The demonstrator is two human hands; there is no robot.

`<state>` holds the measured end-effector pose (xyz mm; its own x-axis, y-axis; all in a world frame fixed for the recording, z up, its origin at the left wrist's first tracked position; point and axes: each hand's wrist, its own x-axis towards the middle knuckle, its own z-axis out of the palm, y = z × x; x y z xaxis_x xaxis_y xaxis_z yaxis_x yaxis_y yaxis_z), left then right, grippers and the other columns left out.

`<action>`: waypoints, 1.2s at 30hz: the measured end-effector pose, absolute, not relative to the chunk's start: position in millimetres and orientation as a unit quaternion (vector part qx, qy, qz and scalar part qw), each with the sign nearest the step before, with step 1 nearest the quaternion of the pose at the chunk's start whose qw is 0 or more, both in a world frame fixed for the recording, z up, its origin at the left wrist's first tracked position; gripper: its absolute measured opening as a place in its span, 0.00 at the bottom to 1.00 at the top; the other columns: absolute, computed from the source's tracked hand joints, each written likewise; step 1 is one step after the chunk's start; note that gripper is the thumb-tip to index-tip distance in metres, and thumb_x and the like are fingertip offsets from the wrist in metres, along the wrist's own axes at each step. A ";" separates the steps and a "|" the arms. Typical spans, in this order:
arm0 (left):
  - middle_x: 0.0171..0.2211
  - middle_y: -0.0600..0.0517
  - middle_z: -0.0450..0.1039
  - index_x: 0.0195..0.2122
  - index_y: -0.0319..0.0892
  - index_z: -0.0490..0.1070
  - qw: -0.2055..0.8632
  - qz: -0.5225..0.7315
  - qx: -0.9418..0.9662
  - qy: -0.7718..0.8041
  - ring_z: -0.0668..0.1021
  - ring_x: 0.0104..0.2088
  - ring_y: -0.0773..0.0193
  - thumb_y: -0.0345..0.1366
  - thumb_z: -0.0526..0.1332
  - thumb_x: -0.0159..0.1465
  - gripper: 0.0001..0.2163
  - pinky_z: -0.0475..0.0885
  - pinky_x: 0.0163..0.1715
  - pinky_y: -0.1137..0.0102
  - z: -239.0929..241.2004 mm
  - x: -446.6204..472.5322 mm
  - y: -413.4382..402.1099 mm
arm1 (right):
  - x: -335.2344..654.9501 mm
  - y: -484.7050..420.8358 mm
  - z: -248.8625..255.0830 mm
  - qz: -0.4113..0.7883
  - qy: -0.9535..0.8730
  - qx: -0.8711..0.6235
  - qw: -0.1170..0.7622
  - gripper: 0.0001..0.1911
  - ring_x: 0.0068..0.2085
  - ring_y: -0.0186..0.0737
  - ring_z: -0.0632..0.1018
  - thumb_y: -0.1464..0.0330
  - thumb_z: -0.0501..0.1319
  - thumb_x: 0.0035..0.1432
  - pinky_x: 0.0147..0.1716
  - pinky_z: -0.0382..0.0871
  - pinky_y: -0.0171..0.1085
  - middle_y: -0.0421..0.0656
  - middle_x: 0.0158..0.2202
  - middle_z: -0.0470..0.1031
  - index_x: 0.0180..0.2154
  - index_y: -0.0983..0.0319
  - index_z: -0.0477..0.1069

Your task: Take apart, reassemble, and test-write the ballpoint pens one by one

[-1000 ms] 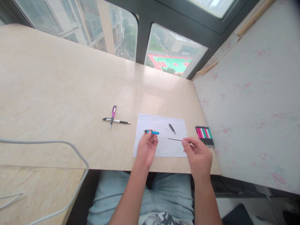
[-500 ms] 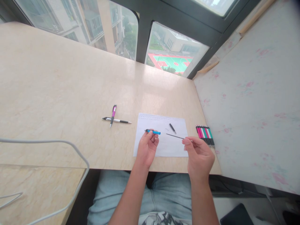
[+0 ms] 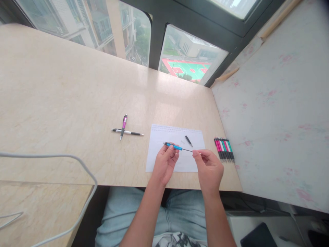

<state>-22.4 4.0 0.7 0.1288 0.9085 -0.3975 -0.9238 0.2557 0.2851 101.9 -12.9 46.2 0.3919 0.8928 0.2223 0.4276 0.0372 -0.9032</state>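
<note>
My left hand [image 3: 166, 160] pinches a blue pen barrel [image 3: 177, 147] with a dark clip, its open end facing right. Between the thumb and fingertips of my right hand [image 3: 209, 168] is a thin dark pen refill [image 3: 187, 150]. The refill's left end is inside the mouth of the barrel, while the rest shows between my hands. Below them lies a sheet of white paper [image 3: 156, 151] with faint writing along its top. A black pen grip section [image 3: 188, 141] rests on the paper, beside a small clear piece [image 3: 182, 141] too faint to identify.
Left of the paper, a purple pen [image 3: 124, 120] lies across a white and black pen [image 3: 133, 133]. A row of several coloured pens [image 3: 224, 149] sits at the right by the wall [image 3: 272, 130]. A white cable [image 3: 84, 164] loops over the desk [image 3: 77, 103] at left.
My right hand has moved left with the refill, bringing its end into the blue barrel. My left hand has shifted slightly right; earlier the barrel and refill were apart.
</note>
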 end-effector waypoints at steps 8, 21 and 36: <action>0.34 0.51 0.77 0.36 0.37 0.74 0.745 0.615 -0.012 0.258 0.77 0.32 0.73 0.30 0.67 0.59 0.05 0.74 0.35 0.79 -1.2 -22.2 4.4 | 99.7 -12.7 42.6 0.268 -0.499 -0.652 0.505 0.10 0.28 0.36 0.75 0.60 0.66 0.54 0.28 0.71 0.36 0.41 0.28 0.77 0.31 0.62 0.76; 0.37 0.49 0.78 0.38 0.38 0.73 0.750 0.602 0.050 0.271 0.78 0.34 0.71 0.33 0.68 0.59 0.08 0.74 0.37 0.77 1.7 -20.5 1.8 | 99.1 -8.6 33.4 0.233 -0.486 -0.682 0.494 0.20 0.23 0.32 0.64 0.56 0.63 0.57 0.24 0.59 0.33 0.35 0.19 0.63 0.21 0.61 0.65; 0.34 0.51 0.78 0.37 0.37 0.74 0.731 0.630 -0.017 0.260 0.78 0.32 0.72 0.29 0.67 0.59 0.06 0.75 0.35 0.78 -5.9 -25.2 6.3 | 102.8 -3.9 25.9 0.360 -0.575 -0.629 0.379 0.12 0.32 0.40 0.76 0.58 0.66 0.53 0.28 0.67 0.35 0.43 0.31 0.77 0.32 0.61 0.75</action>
